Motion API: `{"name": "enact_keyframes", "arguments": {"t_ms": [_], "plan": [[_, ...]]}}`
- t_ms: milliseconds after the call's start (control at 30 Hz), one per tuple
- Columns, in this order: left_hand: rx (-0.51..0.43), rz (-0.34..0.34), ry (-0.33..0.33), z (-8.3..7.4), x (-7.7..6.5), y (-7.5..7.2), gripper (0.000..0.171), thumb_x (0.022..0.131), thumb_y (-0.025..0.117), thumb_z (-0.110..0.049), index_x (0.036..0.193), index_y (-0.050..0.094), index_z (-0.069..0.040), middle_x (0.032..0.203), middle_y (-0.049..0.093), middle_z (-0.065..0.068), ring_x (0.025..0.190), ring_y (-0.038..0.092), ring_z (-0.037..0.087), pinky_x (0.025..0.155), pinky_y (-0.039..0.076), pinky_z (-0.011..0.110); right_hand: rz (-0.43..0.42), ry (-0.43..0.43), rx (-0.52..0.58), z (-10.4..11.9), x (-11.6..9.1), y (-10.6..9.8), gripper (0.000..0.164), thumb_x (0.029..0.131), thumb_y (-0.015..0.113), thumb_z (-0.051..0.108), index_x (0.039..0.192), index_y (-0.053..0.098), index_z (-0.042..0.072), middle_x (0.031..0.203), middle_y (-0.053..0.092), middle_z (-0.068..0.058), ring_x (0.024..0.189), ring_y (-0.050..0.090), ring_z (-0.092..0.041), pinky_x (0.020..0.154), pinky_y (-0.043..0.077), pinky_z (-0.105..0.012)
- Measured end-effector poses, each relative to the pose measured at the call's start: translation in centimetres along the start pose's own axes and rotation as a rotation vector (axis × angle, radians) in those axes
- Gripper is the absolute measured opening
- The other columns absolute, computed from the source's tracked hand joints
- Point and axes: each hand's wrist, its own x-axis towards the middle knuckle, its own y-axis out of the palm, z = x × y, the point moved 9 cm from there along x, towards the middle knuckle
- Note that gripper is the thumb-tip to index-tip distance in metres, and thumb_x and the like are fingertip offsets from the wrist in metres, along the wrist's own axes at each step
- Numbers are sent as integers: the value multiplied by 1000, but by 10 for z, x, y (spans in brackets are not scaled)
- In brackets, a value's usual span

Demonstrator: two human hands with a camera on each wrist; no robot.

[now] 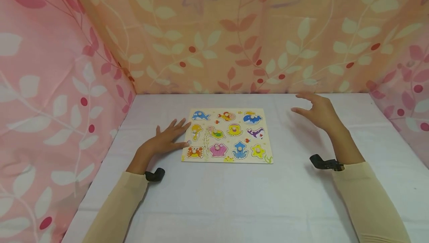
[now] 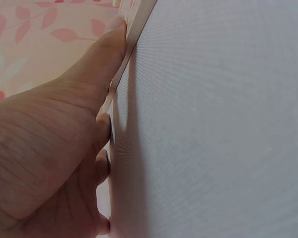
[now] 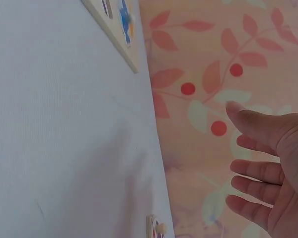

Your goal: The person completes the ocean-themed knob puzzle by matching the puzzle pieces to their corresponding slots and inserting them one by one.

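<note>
A wooden peg puzzle board (image 1: 211, 157) with sea-animal pictures lies flat on the table. Small knobs show on most of the animals, among them a crab (image 1: 195, 152), a pink shell (image 1: 218, 149) and a starfish (image 1: 258, 150). On the purple whale (image 1: 256, 133) at the right I see no knob. My left hand (image 1: 164, 140) rests at the board's left side, fingers spread, thumb touching its edge near the crab. Right of the board, my right hand (image 1: 317, 112) hovers above the table with thumb and fingers apart, holding nothing.
In the right wrist view, a small knobbed piece (image 3: 153, 228) stands at the bottom, partly cut off by the frame. White cloth covers the table (image 1: 228, 202). Floral curtains (image 1: 207, 49) hang behind it and along both sides.
</note>
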Motion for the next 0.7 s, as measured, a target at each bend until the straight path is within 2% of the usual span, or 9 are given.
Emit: {"name": "enact_keyframes", "arguments": {"t_ms": [133, 367, 700], "plan": [[8, 4, -3, 0, 1, 1, 87, 94, 60, -63, 163, 15, -36, 171, 5, -2, 156, -6, 33, 108, -12, 78, -21, 36, 31, -21, -2, -5, 56, 86, 84, 22, 133, 63, 0, 140, 57, -25, 110, 62, -52, 92, 50, -63], [2, -6, -1, -2, 1, 0, 87, 93, 62, -61, 163, 17, -35, 171, 6, -1, 156, -5, 34, 108, -12, 79, 0, 92, 9, -47, -4, -8, 57, 88, 82, 24, 134, 61, -2, 139, 56, -29, 108, 62, -55, 90, 50, -64], [12, -4, -10, 1, 1, 1, 88, 94, 62, -61, 163, 16, -35, 171, 6, -1, 156, -5, 34, 108, -12, 79, -10, 103, -14, -67, -7, -13, 51, 90, 79, 21, 131, 63, -3, 119, 65, -34, 102, 63, -54, 86, 50, -64]]}}
